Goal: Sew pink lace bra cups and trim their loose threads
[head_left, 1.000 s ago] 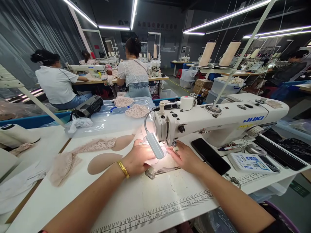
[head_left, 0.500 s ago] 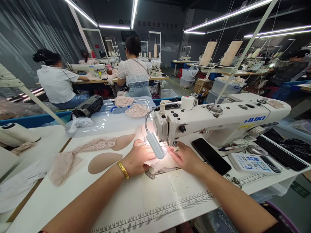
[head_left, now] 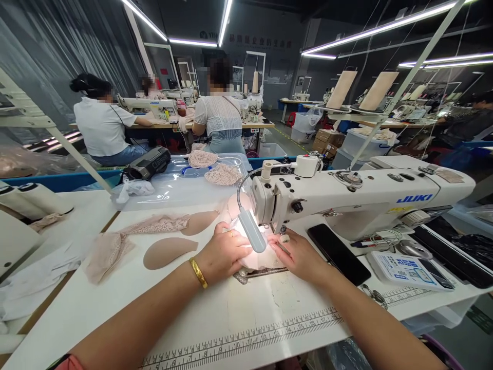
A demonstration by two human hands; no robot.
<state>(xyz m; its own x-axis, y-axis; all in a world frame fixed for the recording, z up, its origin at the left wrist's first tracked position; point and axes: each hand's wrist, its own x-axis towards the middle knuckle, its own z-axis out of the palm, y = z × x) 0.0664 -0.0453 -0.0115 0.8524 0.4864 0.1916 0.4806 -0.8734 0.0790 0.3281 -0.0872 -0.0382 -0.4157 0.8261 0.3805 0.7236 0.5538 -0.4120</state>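
The left hand lies knuckles-up on a pale fabric piece at the needle area of the sewing machine, fingers curled down onto the cloth and pinning it to the bed; a gold bangle circles the wrist. The right hand comes in from the other side, fingers flat and close together, tips pressing the same fabric just in front of the presser foot. The cloth lies between the two hands, directly ahead of both, and its visible edge runs roughly left to right across the needle plate. Both hands touch it; the right fingertips sit nearer the needle.

The gooseneck lamp hangs over the spot and its glare washes the fabric out, so the needle, the presser foot and the exact seam line cannot be made out, nor how much cloth extends under the left palm.

Further out on the table, beige foam cups and lace pieces lie well to the left, a black phone just right of the right wrist, and a printed ruler along the near edge. Other people sit at machines beyond
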